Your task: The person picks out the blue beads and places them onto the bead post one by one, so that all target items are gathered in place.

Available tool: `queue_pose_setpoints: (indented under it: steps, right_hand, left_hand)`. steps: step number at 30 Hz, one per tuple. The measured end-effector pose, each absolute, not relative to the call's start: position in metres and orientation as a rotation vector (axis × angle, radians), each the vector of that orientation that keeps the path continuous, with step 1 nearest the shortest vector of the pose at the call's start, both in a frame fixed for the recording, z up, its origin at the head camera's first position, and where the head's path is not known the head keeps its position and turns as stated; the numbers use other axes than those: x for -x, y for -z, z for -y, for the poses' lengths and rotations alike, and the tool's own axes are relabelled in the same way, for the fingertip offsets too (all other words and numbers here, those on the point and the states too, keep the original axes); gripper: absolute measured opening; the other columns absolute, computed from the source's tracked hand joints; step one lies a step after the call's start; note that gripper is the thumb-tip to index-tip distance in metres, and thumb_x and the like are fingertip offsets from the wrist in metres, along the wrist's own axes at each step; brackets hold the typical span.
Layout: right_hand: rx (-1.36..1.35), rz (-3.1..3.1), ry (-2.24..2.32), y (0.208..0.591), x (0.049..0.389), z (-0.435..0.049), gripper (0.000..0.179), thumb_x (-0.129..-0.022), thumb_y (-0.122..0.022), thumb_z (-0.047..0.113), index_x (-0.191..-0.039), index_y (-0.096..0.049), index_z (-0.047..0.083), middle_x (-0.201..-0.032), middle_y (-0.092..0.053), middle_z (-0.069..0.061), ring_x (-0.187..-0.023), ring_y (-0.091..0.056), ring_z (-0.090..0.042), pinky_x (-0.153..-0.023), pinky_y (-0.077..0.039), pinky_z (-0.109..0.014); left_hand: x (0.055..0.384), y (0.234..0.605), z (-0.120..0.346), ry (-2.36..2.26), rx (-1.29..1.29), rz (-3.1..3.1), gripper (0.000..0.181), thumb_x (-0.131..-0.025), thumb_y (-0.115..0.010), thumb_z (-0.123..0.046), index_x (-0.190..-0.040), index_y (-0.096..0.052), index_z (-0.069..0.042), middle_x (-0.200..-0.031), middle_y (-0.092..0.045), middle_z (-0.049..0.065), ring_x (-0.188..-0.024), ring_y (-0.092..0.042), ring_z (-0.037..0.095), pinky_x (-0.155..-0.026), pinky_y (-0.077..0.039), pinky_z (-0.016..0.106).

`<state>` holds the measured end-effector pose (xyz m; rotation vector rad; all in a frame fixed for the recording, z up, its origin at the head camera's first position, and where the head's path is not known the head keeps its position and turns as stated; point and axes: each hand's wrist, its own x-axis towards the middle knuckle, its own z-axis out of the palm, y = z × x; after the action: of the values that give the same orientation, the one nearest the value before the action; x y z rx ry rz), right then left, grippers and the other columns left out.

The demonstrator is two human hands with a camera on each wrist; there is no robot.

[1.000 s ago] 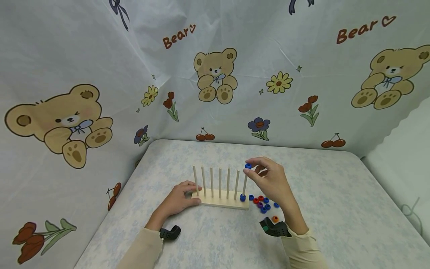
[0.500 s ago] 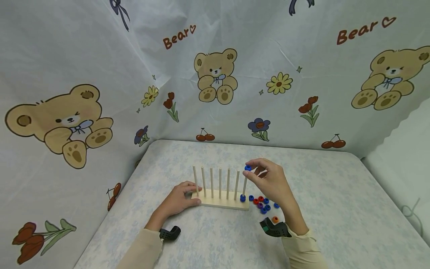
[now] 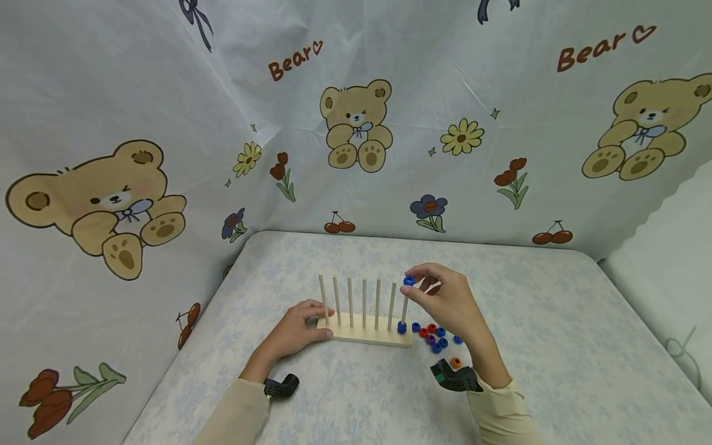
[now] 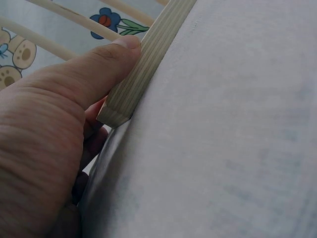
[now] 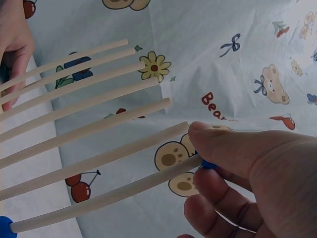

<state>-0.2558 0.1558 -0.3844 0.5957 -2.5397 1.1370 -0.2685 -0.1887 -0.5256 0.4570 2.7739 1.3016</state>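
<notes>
A pale wooden rack [image 3: 364, 335] with several upright pegs stands on the table. My left hand [image 3: 296, 329] grips its left end, thumb along the front edge and fingers behind, as the left wrist view shows at the base's corner [image 4: 121, 106]. Between thumb and index finger my right hand [image 3: 447, 298] pinches a blue bead [image 3: 408, 281] at the tip of the rightmost peg [image 3: 405, 307]. In the right wrist view the fingers mostly cover this bead [image 5: 209, 164]. Another blue bead [image 3: 402, 328] sits low on the same peg.
Right of the rack lie several loose beads: blue [image 3: 436, 348], red [image 3: 424, 332], a purple one [image 3: 431, 339] and an orange one [image 3: 456, 363] nearer the right wrist. A bear-printed cloth [image 3: 356, 198] hangs behind the table.
My right hand has come down slightly and a little left with the blue bead, at the top of the rightmost peg. The left hand and the rack stay put.
</notes>
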Motion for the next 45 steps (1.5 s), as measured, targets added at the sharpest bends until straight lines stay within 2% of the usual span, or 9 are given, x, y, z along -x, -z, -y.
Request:
queue_pose_setpoints:
  steps: [30,34,39,45]
  right_hand:
    - [-0.622,2.601,-1.114,0.3871,0.2589,-0.1577,0.024,-0.088,-0.079,0.027,-0.110,-0.073,0.018,-0.095,-0.072,0.005,-0.079,-0.061,-0.009,-0.074,-0.055,-0.029]
    - [-0.612,2.614,-1.113,0.3874,0.2591,-0.1584,0.026,-0.088,-0.080,0.028,-0.111,-0.072,0.018,-0.101,-0.071,0.004,-0.085,-0.061,-0.012,-0.075,-0.056,-0.033]
    - [-0.614,2.614,-1.109,0.3874,0.2589,-0.1596,0.033,-0.087,-0.081,0.028,-0.116,-0.072,0.016,-0.113,-0.068,-0.005,-0.095,-0.061,-0.019,-0.077,-0.058,-0.042]
    - [-0.635,2.609,-1.117,0.3872,0.2601,-0.1613,0.031,-0.089,-0.079,0.030,-0.116,-0.071,0.017,-0.113,-0.069,-0.006,-0.094,-0.062,-0.018,-0.078,-0.059,-0.044]
  left_hand:
    - [0.2678,0.5248,0.1884,-1.311,-0.453,-2.775,0.043,-0.078,-0.082,-0.052,-0.119,-0.071,-0.041,-0.124,-0.061,-0.016,-0.127,-0.054,0.021,-0.107,-0.043,0.055]
    - [0.2686,0.5247,0.1881,-1.323,-0.453,-2.771,0.042,-0.078,-0.084,-0.049,-0.117,-0.072,-0.040,-0.121,-0.061,-0.017,-0.127,-0.054,0.021,-0.108,-0.042,0.056]
    - [0.2684,0.5247,0.1879,-1.324,-0.443,-2.769,0.042,-0.077,-0.084,-0.049,-0.117,-0.072,-0.040,-0.120,-0.061,-0.018,-0.127,-0.054,0.021,-0.108,-0.042,0.056]
    - [0.2684,0.5247,0.1876,-1.322,-0.445,-2.770,0.043,-0.077,-0.083,-0.051,-0.116,-0.072,-0.040,-0.120,-0.062,-0.016,-0.128,-0.054,0.022,-0.108,-0.042,0.057]
